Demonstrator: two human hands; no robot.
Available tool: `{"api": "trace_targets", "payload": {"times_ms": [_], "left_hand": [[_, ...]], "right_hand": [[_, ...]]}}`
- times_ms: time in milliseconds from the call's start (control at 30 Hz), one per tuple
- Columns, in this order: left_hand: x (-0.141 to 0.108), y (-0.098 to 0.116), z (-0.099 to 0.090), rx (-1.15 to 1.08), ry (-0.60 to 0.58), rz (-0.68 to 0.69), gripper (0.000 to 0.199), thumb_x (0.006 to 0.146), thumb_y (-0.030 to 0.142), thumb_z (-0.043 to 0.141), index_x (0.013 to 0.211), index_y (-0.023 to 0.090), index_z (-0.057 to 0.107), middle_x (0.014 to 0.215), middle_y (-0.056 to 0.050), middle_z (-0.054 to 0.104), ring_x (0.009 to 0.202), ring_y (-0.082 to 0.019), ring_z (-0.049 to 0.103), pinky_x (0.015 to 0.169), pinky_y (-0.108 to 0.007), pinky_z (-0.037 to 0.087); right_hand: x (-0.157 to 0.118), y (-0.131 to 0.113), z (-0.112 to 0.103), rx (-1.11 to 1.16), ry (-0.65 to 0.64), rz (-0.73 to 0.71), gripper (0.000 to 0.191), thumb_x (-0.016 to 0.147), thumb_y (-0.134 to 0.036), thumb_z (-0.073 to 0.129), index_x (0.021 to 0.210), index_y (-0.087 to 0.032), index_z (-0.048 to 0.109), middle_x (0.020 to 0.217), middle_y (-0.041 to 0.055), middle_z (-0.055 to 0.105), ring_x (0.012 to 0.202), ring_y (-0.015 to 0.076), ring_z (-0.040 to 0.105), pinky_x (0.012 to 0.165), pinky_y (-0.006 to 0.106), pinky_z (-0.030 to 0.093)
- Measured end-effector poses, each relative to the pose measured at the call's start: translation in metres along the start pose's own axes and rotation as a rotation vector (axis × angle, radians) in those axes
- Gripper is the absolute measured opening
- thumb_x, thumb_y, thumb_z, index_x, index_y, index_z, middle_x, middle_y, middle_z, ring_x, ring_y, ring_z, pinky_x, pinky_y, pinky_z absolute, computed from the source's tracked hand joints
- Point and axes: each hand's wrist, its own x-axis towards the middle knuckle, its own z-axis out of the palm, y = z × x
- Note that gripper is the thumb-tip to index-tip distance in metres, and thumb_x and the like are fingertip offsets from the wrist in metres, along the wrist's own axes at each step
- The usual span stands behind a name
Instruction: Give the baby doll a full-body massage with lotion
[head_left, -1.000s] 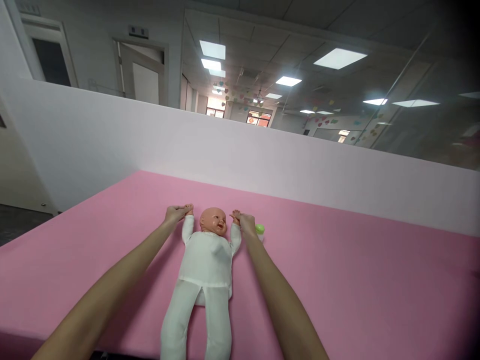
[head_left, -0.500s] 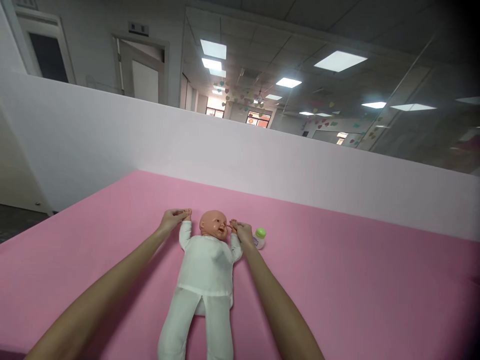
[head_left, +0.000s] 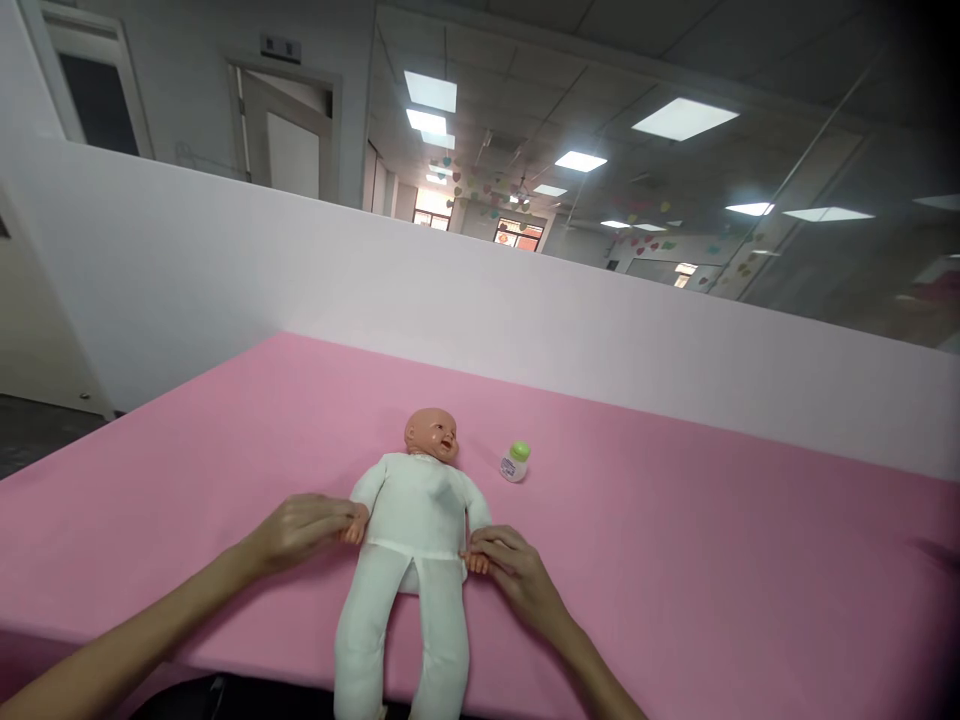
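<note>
A baby doll in white clothes lies on its back on the pink tabletop, its head away from me and its legs toward me. Both its arms point down along its sides. My left hand is closed on the doll's hand at the left, fingers and thumb at its wrist. On the other side, my right hand is closed around the doll's other wrist, with the small fingers showing below. Right of the doll's head stands a small jar with a green lid, apart from both hands.
A low white partition runs along the table's far edge, with glass above it. Behind it are a half-open door and ceiling lights. The table's near edge shows at lower left, with something dark below it.
Both my hands have drawn the doll's arms from beside its head down to its sides. The jar, partly hidden before, now shows fully. The view has shifted slightly.
</note>
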Motion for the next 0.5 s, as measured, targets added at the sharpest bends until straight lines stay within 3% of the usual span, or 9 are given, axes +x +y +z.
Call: {"api": "trace_targets", "payload": {"times_ms": [133, 233, 333, 500], "left_hand": [[-0.014, -0.004, 0.008, -0.002, -0.044, 0.094, 0.027, 0.100, 0.021, 0.053, 0.104, 0.026, 0.079, 0.119, -0.009, 0.078, 0.109, -0.025, 0.074, 0.090, -0.036, 0.057], [0.001, -0.001, 0.005, -0.081, 0.150, -0.065, 0.021, 0.098, 0.029, 0.059, 0.105, 0.026, 0.078, 0.109, -0.008, 0.080, 0.102, -0.025, 0.075, 0.090, -0.035, 0.058], [0.041, 0.001, -0.001, -0.188, 0.457, -0.337, 0.024, 0.092, 0.041, 0.068, 0.107, 0.024, 0.078, 0.107, -0.007, 0.080, 0.098, -0.026, 0.075, 0.090, -0.037, 0.058], [0.127, -0.025, 0.003, -0.513, 0.679, -0.519, 0.039, 0.077, 0.050, 0.080, 0.100, 0.018, 0.078, 0.104, -0.011, 0.080, 0.098, -0.028, 0.073, 0.087, -0.037, 0.058]], "right_hand": [[-0.016, 0.013, 0.004, 0.046, 0.056, 0.020, 0.025, 0.100, -0.036, 0.056, 0.108, -0.031, 0.080, 0.116, 0.0081, 0.073, 0.112, 0.0258, 0.067, 0.100, 0.041, 0.054], [0.001, 0.009, -0.002, 0.071, 0.140, 0.051, 0.025, 0.097, -0.042, 0.060, 0.104, -0.029, 0.081, 0.112, 0.0084, 0.075, 0.108, 0.0271, 0.069, 0.099, 0.042, 0.055], [0.044, -0.001, -0.010, 0.129, 0.312, 0.122, 0.027, 0.089, -0.049, 0.069, 0.099, -0.026, 0.080, 0.106, 0.0089, 0.078, 0.103, 0.0285, 0.070, 0.096, 0.042, 0.056], [0.139, 0.012, -0.012, 0.285, 0.503, 0.210, 0.041, 0.080, -0.050, 0.071, 0.106, -0.019, 0.079, 0.114, 0.0113, 0.078, 0.109, 0.0283, 0.071, 0.099, 0.040, 0.054]]}}
